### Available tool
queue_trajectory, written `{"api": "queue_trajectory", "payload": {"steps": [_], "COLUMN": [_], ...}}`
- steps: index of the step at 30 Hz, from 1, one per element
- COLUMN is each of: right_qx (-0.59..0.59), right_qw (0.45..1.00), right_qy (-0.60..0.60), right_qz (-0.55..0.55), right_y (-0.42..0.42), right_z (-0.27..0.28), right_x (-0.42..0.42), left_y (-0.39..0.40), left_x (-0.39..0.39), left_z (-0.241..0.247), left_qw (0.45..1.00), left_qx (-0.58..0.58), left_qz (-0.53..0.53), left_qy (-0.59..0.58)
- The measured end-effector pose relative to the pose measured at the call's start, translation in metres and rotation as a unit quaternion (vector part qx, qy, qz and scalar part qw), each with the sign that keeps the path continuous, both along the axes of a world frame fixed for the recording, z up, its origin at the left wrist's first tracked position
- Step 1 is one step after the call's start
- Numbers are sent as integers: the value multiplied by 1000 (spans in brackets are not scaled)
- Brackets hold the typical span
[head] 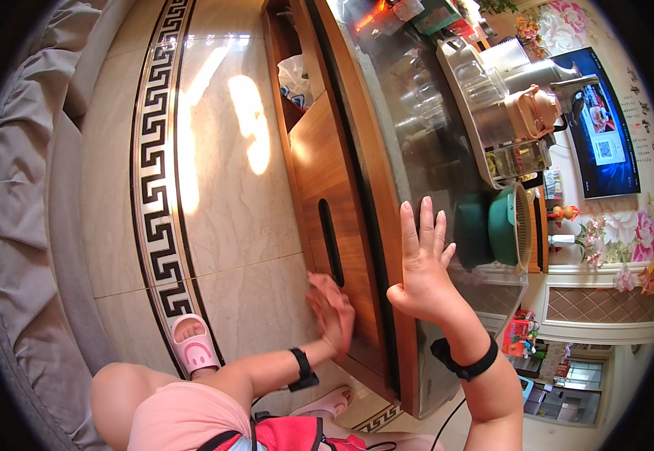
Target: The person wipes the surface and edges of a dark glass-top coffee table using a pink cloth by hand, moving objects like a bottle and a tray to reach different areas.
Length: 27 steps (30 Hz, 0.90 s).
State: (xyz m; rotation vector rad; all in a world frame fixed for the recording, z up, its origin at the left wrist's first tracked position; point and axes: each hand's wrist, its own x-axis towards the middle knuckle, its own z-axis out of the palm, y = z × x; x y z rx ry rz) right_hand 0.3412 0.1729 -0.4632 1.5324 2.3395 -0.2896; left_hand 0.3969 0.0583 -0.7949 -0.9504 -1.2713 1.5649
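Observation:
My left hand [333, 331] is shut on a pink cloth [327, 293], slightly blurred, against the wooden drawer front [332, 169] of a low cabinet, just below its dark oval handle slot [331, 242]. My right hand [425, 270] holds nothing; its fingers are spread, palm down, at the edge of the cabinet's dark glossy top [417, 169]. Whether the whole palm rests on it cannot be told. Beside its fingertips stands a green basin [504, 225] with a light-rimmed strainer. Both wrists wear black straps.
A tray [462, 113] with glasses and a pink-lidded jug [529, 113] stands farther along the top. An open compartment holds a plastic bag [294, 82]. Pink slippers [194, 346] are on the tiled floor [242, 225]; a grey sofa [28, 225] lines the left side. A cable hangs near my right arm.

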Motion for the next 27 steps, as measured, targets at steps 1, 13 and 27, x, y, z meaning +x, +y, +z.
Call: {"api": "queue_trajectory", "payload": {"steps": [1, 13, 27], "right_qx": [-1, -1, -2], "right_qw": [1000, 1000, 1000], "right_qy": [3, 4, -10], "right_qz": [-12, -10, -18], "right_y": [0, -4, -3], "right_z": [-2, -1, -4], "right_x": [9, 8, 14], "left_y": [-9, 231, -7], "left_x": [2, -173, -19], "left_z": [32, 85, 114], "left_qw": [967, -92, -202], "left_qx": [63, 461, 463], "left_qz": [-16, -192, -14], "left_qy": [-247, -861, -863]}}
